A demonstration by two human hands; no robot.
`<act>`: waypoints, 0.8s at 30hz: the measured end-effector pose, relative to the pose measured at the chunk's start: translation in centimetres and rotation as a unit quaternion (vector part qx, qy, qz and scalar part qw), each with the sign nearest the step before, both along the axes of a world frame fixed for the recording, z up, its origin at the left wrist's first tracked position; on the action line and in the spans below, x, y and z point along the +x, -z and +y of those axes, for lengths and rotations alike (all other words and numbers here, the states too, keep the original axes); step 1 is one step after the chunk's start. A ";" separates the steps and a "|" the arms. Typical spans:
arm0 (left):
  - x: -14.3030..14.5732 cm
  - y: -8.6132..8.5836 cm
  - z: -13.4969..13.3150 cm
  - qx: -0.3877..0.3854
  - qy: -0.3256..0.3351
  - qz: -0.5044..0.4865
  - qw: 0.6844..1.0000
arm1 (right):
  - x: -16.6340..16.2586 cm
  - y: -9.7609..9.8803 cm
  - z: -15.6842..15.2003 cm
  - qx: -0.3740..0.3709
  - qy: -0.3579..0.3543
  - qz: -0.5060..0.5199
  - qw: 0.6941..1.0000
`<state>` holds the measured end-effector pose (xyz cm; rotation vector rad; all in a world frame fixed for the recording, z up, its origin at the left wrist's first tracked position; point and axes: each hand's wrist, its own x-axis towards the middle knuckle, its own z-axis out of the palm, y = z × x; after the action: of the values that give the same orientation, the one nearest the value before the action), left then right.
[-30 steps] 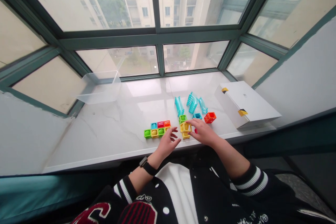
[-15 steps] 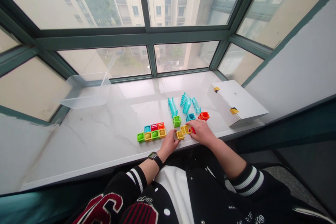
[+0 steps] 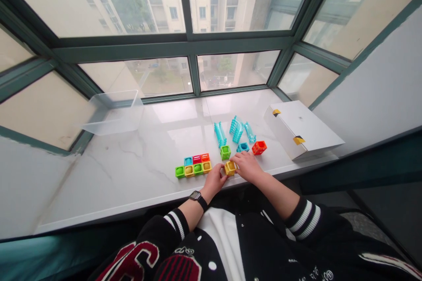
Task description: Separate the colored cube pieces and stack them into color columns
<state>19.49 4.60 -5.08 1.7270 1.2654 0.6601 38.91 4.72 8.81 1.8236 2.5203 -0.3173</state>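
Observation:
In the head view a yellow toy block [image 3: 230, 168] is near the front edge, between my two hands. My left hand [image 3: 215, 178] is closed, gripping the block's left side with thumb and fingertips. From the right, the fingers of my right hand [image 3: 248, 167] are bent onto its top and right side. It looks like one yellow piece seated on another, though my fingers partly hide the join. Just behind stand a green block [image 3: 225, 153] and a blue block [image 3: 243, 147]. Beyond my right hand sits a red block [image 3: 259, 147].
Left of my hands, several joined coloured blocks [image 3: 193, 170] form two rows. Turquoise track pieces [image 3: 236, 129] lie behind. A clear plastic bin [image 3: 114, 127] is at the left, a white box [image 3: 303, 127] at the right. Windows border the white ledge [image 3: 138, 175].
The yellow piece in my right hand has moved left and down onto the one in my left hand. The view has shifted slightly, and the red piece by my right hand is now hidden.

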 end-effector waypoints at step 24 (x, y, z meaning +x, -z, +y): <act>0.1 -0.1 0.1 0.014 0.009 0.007 1.000 | -0.2 0.6 0.0 0.009 -0.011 -0.009 1.000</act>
<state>19.54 4.71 -5.02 1.7674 1.2528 0.6597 38.70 4.69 8.22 1.7948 2.5371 -0.2769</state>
